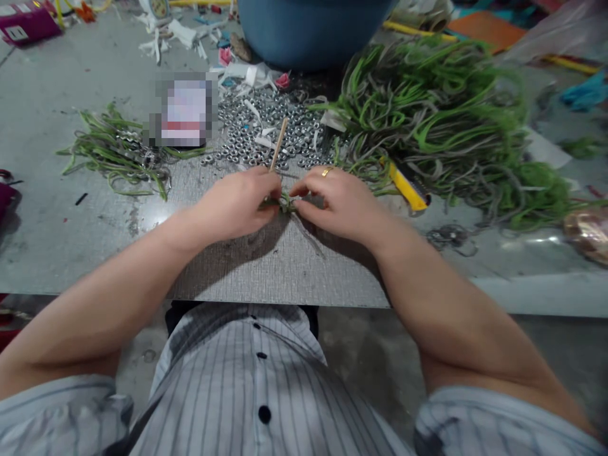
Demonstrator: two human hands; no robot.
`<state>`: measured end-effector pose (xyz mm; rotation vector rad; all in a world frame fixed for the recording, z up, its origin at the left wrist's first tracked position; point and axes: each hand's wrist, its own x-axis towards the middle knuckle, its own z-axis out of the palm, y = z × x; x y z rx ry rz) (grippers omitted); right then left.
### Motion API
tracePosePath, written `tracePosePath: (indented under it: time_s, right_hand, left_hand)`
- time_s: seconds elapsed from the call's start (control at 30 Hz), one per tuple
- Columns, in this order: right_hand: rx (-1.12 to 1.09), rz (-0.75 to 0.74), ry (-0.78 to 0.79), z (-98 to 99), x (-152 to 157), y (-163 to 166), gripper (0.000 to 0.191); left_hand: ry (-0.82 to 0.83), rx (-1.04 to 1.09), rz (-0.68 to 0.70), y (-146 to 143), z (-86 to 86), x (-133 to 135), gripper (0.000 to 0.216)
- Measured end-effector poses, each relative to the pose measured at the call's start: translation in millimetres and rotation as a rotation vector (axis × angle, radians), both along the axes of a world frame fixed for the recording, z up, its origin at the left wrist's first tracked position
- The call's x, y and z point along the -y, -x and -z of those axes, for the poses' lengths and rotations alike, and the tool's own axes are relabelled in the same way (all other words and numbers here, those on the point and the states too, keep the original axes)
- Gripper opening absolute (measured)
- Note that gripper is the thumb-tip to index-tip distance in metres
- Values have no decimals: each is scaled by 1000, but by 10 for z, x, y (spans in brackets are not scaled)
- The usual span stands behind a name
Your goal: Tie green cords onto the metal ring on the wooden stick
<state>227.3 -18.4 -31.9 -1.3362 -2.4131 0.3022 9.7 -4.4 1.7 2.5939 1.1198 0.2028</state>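
Observation:
My left hand (244, 199) and my right hand (335, 202) meet over the near middle of the table, fingertips pinching a short tangle of green and grey cord (285, 202) between them. A thin loose end hangs down toward the table edge. From beside my left fingers a slim wooden stick (279, 144) points up and away; whether the hand grips it is hidden. Just beyond my fingers lies a wide spread of small metal nuts or rings (237, 136). My right hand wears a gold-coloured ring.
A big heap of green and grey cords (427, 114) covers the right side, with a yellow box cutter (406, 183) at its near edge. A smaller cord bundle (114, 152) lies left, beside a blurred-out phone-like object (184, 114). A blue tub (313, 31) stands behind.

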Motion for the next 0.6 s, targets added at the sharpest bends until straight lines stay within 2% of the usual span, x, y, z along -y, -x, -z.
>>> tracePosePath:
  time_s: [0.13,0.37,0.6]
  right_hand:
    - [33,3,55,11,4,5,13]
    - [52,-49,125,-18,-4,31,10]
    - [31,-54,138,2,-7,39,10]
  left_hand:
    - [40,-92,-39,-97,107,56,27]
    - [15,-163,-125,-144,92,98,27]
    - [15,-186,-104,-142,93,89,28]
